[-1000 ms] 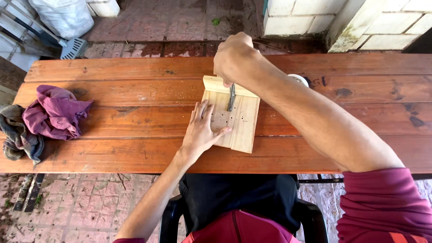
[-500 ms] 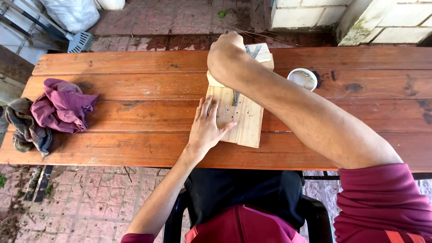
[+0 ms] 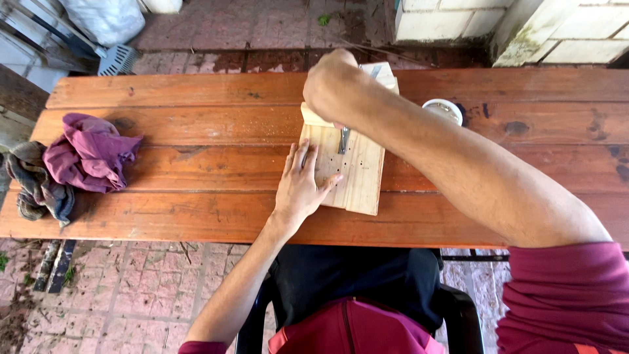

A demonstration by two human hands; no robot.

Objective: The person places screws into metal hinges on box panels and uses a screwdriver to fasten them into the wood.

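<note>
- The right hand [image 3: 335, 84] is clenching around the handle of a metal tool [image 3: 343, 139], whose shaft is pointing down onto the pale wooden board [image 3: 357, 174]; the handle itself is hidden inside the fist.
- The left hand [image 3: 300, 187] is lying flat with its fingers [image 3: 303, 156] spread and released, pressing on the board's left part and grasping nothing.
- The board is lying near the middle of the reddish wooden table [image 3: 196, 164], close to its near edge.
- A small white round dish [image 3: 443, 110] is sitting just right of the board.
- A purple cloth [image 3: 88, 152] is lying bunched at the table's left end, touching a grey-brown rag [image 3: 36, 183].
</note>
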